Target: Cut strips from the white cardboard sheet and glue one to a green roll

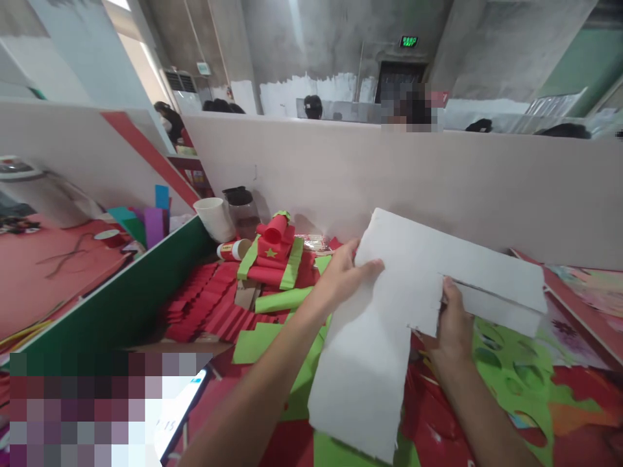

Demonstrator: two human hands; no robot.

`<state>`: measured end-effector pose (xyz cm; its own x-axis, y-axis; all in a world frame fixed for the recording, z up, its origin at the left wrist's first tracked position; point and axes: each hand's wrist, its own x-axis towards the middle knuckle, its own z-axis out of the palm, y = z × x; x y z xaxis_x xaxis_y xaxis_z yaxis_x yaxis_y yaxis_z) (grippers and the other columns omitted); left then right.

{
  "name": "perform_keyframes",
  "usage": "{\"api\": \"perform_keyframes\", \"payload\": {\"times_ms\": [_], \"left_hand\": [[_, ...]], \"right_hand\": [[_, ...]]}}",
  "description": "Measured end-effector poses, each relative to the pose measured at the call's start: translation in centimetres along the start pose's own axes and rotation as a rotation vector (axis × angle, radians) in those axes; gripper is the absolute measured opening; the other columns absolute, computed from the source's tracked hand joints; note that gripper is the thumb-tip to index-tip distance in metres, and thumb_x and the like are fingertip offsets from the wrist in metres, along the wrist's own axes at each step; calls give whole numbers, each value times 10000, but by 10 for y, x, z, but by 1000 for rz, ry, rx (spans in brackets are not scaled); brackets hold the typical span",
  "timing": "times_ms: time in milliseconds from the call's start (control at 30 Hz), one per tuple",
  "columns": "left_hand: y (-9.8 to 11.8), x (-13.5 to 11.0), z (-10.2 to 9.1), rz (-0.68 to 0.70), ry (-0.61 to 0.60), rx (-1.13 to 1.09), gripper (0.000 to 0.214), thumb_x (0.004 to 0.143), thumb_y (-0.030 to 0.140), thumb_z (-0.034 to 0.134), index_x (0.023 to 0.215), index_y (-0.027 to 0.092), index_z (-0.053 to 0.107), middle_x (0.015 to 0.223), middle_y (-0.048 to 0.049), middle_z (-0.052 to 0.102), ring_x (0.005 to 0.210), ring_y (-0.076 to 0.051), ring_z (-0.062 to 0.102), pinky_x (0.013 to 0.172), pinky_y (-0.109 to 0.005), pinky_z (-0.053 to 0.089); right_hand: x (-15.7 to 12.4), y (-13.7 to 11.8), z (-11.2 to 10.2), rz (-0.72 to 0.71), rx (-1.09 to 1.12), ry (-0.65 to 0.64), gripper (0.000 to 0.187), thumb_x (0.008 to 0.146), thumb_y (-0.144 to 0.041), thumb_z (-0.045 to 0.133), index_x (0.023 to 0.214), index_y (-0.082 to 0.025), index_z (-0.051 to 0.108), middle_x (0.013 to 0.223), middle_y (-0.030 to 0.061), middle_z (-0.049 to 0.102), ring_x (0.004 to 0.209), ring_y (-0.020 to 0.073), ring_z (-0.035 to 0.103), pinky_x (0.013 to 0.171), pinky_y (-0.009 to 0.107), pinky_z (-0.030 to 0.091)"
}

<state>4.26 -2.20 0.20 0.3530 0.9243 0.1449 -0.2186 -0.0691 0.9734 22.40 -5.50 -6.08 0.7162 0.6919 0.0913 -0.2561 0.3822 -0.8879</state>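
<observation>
Here our left grip (346,271) and right grip (451,324) clasp the white card (372,318), its back hidden; pixelation swallows part of the phone (185,405).

Cardboard (372,305) right, phone (183,407) left (partition (311,165) behind)

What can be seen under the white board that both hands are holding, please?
Green paper peeks out below the white board, and red paper shows along its lower right side. What lies beneath its middle is covered and cannot be seen.
</observation>
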Motion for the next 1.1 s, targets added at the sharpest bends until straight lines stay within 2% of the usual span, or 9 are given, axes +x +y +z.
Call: {"api": "perform_keyframes", "payload": {"times_ms": [100, 200, 300, 400, 533, 633, 733, 967, 1100], "left_hand": [[6, -2, -3, 52, 35, 101, 428, 773, 374, 730, 1139, 189, 608, 1151, -126, 689, 978, -281, 671, 757, -358, 557], [9, -2, -9, -33, -12, 22, 488, 770, 378, 734, 1193, 181, 593, 1098, -137, 707, 860, -266, 697, 703, -365, 565], [9, -1, -12, -102, -43, -47, 518, 752, 367, 758, 1201, 163, 599, 1054, -152, 719, 802, -254, 705, 692, -366, 568], [8, 0, -10, -92, -28, -40, 512, 755, 374, 757, 1197, 169, 599, 1054, -149, 721, 801, -255, 710, 694, -364, 569], [6, -1, -6, -50, 15, 21, 516, 759, 374, 755, 1209, 192, 582, 1072, -127, 722, 802, -258, 714, 674, -360, 575], [5, 0, -5, -75, 17, -1, 516, 754, 352, 762, 1206, 177, 587, 1069, -129, 725, 807, -263, 718, 685, -363, 582], [3, 2, -7, -122, -8, -59, 527, 743, 319, 775, 1212, 158, 595, 1050, -137, 730, 805, -266, 724, 694, -365, 589], [-1, 8, -15, -145, -10, -95, 557, 744, 323, 775, 1240, 156, 583, 1044, -140, 733, 800, -264, 731, 674, -350, 602], [-3, 10, -18, -158, -20, -92, 548, 744, 291, 773, 1241, 166, 580, 1061, -136, 729, 794, -263, 732, 653, -345, 607]], "right_hand": [[-3, -4, 8, -74, 53, 85, 458, 724, -346, 767, 1136, -173, 667, 1048, 6, 737, 1008, 194, 683, 850, 312, 594], [-8, -11, 13, -86, 84, 78, 497, 705, -308, 788, 1163, -171, 653, 1058, 16, 735, 1022, 187, 680, 868, 300, 589], [-12, -17, 14, -30, 105, 75, 478, 693, -321, 792, 1121, -148, 670, 1047, 35, 738, 1012, 203, 683, 869, 322, 593], [-14, -19, 16, -15, 103, 83, 458, 708, -319, 773, 1121, -149, 674, 1072, 34, 732, 1028, 206, 676, 874, 326, 590], [-16, -19, 20, -112, 108, 95, 460, 738, -269, 744, 1176, -171, 645, 1088, 16, 726, 1072, 190, 658, 890, 310, 574], [-14, -20, 19, -131, 126, 69, 463, 732, -253, 752, 1172, -161, 642, 1119, 27, 717, 1092, 191, 650, 929, 322, 555], [-10, -20, 15, -59, 157, 21, 450, 715, -284, 776, 1130, -152, 659, 1101, 36, 724, 1061, 205, 667, 950, 364, 549], [-5, -12, 8, 175, 307, -196, 421, 735, -385, 780, 1093, -182, 687, 1063, 38, 743, 1115, 223, 653, 1019, 414, 510], [-8, -9, 10, 196, 340, -251, 363, 747, -390, 775, 1044, -197, 698, 1061, 36, 744, 1095, 221, 662, 998, 406, 524]]}}
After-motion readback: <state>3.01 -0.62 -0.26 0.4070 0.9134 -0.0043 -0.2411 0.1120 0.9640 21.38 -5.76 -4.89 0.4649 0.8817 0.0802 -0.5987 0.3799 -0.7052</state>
